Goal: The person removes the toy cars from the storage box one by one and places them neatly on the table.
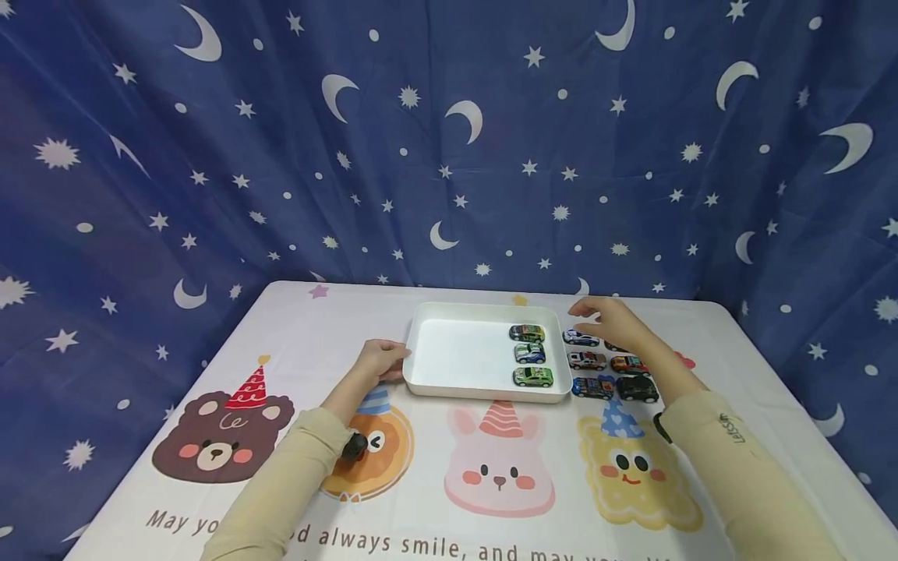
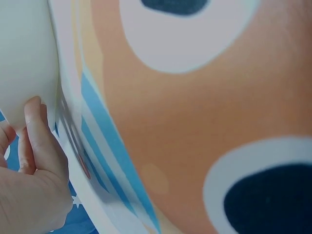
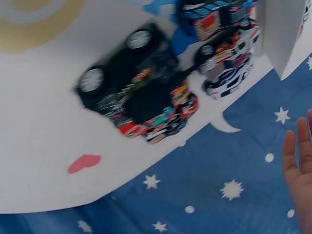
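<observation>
A white tray [image 1: 459, 351] lies on the table with three toy cars along its right side: a dark yellow-green one [image 1: 527, 333], a white-and-blue one [image 1: 529, 354] and a green one [image 1: 533, 377]. At the tray's left end, my left hand [image 1: 379, 360] pinches the wall; its fingers [image 2: 41, 131] show at the tray's side in the left wrist view. Over the toy cars right of the tray is my right hand [image 1: 609, 321], fingers apart and holding nothing. Nearest under it is a white-and-blue toy car [image 1: 580, 338]. In the right wrist view, the black toy car [image 3: 122, 73] is blurred.
Several more toy cars stand in two columns against the tray's right side, among them an orange one [image 1: 629, 365] and a blue one [image 1: 592, 388]. A printed cloth [image 1: 500, 467] covers the table. A blue curtain [image 1: 449, 156] hangs behind the far edge.
</observation>
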### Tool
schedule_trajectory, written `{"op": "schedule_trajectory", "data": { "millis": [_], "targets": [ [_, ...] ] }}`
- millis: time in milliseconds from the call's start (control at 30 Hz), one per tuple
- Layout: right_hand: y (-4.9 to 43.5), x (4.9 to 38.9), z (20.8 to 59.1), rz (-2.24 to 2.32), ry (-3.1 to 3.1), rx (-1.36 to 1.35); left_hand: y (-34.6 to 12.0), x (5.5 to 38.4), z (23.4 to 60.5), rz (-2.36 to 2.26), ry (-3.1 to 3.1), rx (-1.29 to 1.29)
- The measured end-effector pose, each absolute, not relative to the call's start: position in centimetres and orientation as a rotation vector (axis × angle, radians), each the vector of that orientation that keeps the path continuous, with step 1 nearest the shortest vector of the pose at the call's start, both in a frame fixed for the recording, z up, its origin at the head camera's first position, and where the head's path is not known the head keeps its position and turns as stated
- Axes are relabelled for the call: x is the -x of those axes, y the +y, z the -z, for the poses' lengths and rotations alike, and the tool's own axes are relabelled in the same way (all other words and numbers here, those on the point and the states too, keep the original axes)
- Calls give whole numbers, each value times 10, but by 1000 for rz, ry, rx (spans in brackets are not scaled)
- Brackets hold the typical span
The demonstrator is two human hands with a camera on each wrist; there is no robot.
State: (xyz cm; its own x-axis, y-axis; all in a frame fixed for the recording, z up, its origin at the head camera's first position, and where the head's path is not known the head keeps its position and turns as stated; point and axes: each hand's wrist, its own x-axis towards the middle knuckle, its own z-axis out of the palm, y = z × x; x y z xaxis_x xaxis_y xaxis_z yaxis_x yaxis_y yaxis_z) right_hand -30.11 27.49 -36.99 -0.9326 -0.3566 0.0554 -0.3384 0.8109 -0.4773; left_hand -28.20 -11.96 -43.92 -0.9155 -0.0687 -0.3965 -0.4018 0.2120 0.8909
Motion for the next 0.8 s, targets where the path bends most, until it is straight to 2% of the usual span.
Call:
{"op": "schedule_trajectory", "data": {
  "millis": [467,800],
  "targets": [
    [240,328,376,775,2895,568,-121,285,437,-1768,2205,408],
    [219,339,397,761,2864,545,-122,284,440,-1765,2200,448]
  ]
}}
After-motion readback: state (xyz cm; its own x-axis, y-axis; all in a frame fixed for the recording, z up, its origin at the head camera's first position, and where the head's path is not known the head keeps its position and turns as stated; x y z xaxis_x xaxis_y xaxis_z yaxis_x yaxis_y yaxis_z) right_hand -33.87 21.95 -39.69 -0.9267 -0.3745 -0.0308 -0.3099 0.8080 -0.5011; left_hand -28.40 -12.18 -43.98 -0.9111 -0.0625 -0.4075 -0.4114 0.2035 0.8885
